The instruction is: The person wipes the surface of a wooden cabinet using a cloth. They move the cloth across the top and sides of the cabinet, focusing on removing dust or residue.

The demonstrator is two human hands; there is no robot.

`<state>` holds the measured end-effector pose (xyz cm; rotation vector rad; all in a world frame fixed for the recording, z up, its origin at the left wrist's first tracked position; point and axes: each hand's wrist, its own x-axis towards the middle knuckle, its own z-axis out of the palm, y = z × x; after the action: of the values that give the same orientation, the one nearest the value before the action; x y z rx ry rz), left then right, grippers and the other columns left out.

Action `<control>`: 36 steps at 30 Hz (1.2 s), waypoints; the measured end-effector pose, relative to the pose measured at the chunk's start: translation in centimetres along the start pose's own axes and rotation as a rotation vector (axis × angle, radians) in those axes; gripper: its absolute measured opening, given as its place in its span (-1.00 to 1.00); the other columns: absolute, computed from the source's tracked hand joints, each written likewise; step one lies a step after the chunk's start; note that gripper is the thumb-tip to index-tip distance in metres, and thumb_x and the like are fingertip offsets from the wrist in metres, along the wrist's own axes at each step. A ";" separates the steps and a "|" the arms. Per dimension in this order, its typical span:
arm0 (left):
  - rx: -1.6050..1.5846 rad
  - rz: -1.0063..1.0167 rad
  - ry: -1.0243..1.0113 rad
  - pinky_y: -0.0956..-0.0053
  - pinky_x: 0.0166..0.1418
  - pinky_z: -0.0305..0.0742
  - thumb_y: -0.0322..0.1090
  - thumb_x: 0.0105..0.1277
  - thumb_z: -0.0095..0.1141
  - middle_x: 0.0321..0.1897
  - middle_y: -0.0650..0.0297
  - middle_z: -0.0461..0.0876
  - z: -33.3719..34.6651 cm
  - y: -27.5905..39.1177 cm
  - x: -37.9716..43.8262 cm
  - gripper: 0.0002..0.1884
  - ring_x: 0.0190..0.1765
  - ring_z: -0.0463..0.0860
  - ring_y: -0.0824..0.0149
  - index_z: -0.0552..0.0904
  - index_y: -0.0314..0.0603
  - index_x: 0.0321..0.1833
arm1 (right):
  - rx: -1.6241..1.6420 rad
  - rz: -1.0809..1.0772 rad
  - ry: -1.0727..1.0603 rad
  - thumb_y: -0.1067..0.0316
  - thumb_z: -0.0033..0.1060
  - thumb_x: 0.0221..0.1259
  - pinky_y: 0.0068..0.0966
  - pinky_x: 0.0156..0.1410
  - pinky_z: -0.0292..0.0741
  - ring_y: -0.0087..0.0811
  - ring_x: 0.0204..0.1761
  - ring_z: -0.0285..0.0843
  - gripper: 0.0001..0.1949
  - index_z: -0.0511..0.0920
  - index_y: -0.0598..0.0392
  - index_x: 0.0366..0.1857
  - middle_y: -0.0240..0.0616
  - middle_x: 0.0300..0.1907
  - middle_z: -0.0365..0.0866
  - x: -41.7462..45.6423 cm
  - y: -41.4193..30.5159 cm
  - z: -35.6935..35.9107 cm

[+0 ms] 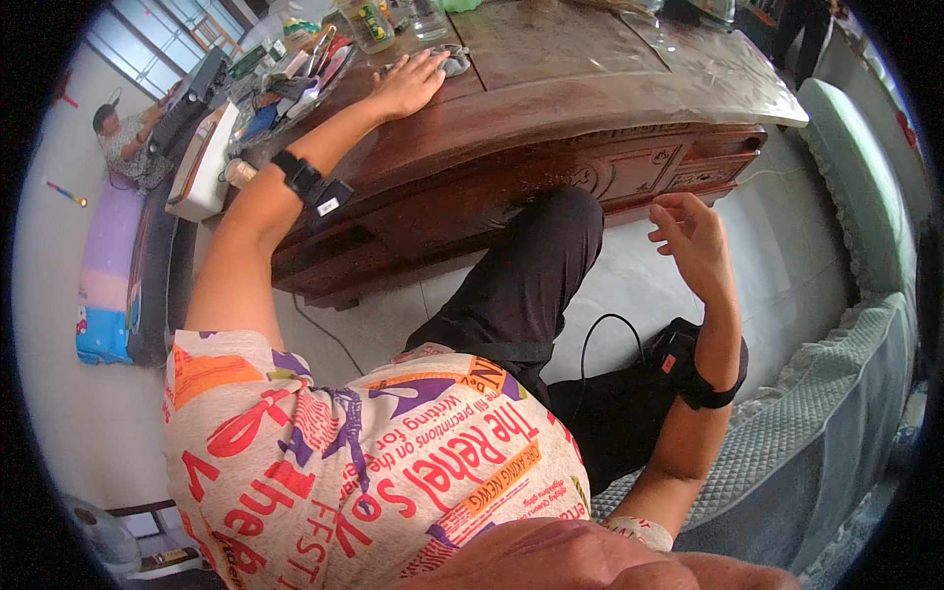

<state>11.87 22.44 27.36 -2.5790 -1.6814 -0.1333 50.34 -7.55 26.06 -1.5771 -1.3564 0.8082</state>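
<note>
My left hand (409, 85) lies palm down on a bunched grey cloth (456, 62), pressing it against the top of a dark, carved wooden table (546, 88). Its fingers are stretched out, and part of the cloth is hidden beneath them. Over the floor, to the right of my knee, my right hand (686, 236) hangs in the air with loosely bent fingers and nothing visible in it. Each forearm wears a black strap with a small device.
Left of my left hand, a tray (324, 92) holds mixed small items. Behind it are a bottle (366, 26) and a clear glass (429, 21). A white box (203, 166) stands by the table's left end. A quilted sofa (796, 435) flanks my right; another person (125, 140) sits far left.
</note>
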 end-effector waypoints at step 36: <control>-0.128 0.815 -0.020 -0.30 0.61 -0.16 0.19 0.61 -0.45 0.68 0.17 -0.05 3.1 36.0 17.6 -0.41 0.68 -0.06 0.00 0.05 0.41 0.65 | -0.675 -0.131 -0.173 0.12 0.32 0.30 -0.13 0.05 0.59 0.09 -0.06 0.65 -0.59 0.58 0.16 0.08 0.06 -0.10 0.68 -4.4 0.3 -0.9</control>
<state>52.01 24.28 25.98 -3.1181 -0.5260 -0.1694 50.40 -12.07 25.80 -1.9196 -1.9738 0.4250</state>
